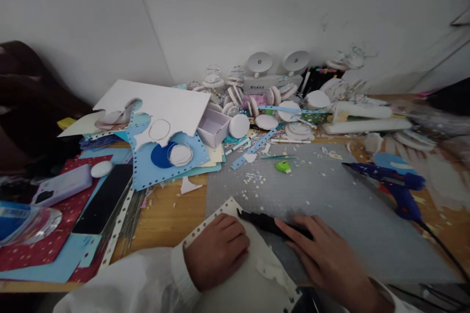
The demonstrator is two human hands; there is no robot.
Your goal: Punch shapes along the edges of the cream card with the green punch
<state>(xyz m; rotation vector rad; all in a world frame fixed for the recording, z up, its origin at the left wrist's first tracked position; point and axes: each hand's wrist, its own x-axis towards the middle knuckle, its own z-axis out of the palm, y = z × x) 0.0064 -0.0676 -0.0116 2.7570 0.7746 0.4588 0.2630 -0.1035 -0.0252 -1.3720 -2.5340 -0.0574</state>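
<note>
Pointing leftward, long axis aslant — black tool [262, 221] in right fingers [298, 238], left fingers [235, 242] curled on paper [238, 286].

Dressed in a loose, softly creased white left sleeve [135, 281], narrowing to a close, pale cuff [182, 269]; clad also in a whitish right sleeve [389, 299], only partly showing.

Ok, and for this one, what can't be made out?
All in the head view:
The part of the cream sheet beneath the left hand: covered by that hand.
The sheet's near end: cut off by the bottom edge.
The black tool's exact kind: blurred, partly behind the right hand's fingers.
The bottle's far end: cut off by the left edge.
</note>
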